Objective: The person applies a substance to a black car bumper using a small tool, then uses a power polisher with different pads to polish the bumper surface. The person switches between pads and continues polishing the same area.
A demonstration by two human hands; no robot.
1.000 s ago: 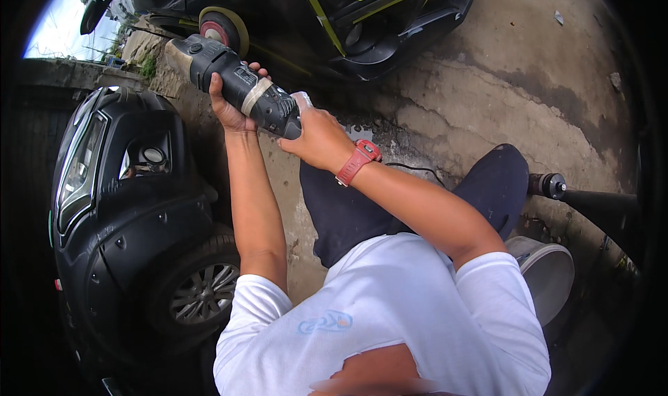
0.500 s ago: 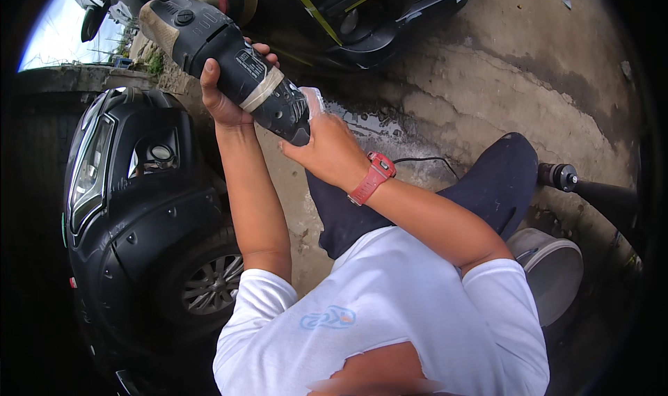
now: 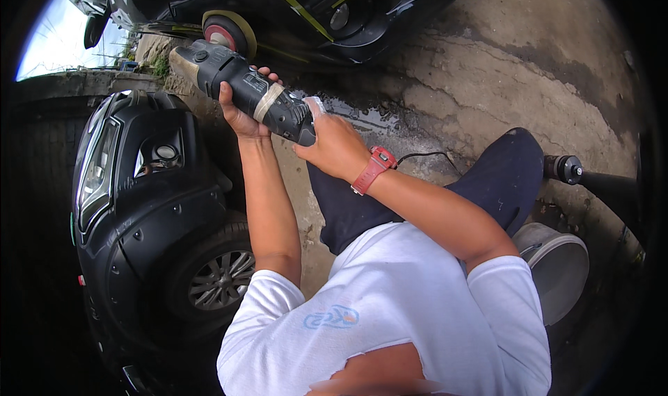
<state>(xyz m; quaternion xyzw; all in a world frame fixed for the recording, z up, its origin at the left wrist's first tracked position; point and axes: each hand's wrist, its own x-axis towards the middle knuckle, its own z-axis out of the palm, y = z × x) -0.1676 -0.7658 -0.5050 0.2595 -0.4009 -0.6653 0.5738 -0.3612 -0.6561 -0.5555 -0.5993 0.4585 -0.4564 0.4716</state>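
A dark electric polisher with pale tape around its body lies slantwise across both my hands. Its red-backed, yellowish round pad stands at the far left end, turned away from me. My left hand cups the middle of the body from below, thumb on the near side and fingertips showing on the far side. At the tool's rear end my right hand is wrapped around the grip, and a pinkish, clear strip shows beside its fingers. Past the pad is a black car bumper with yellow-green edging.
To the left stands a black car, its headlight and wheel facing me. A pale bucket is by my right knee. Beyond my knees, the cracked concrete ground has a wet patch. A black cord runs behind my right wrist.
The polisher and both my hands have shifted slightly right and toward me in the picture. More of the pad now shows. My hold on the tool looks the same.
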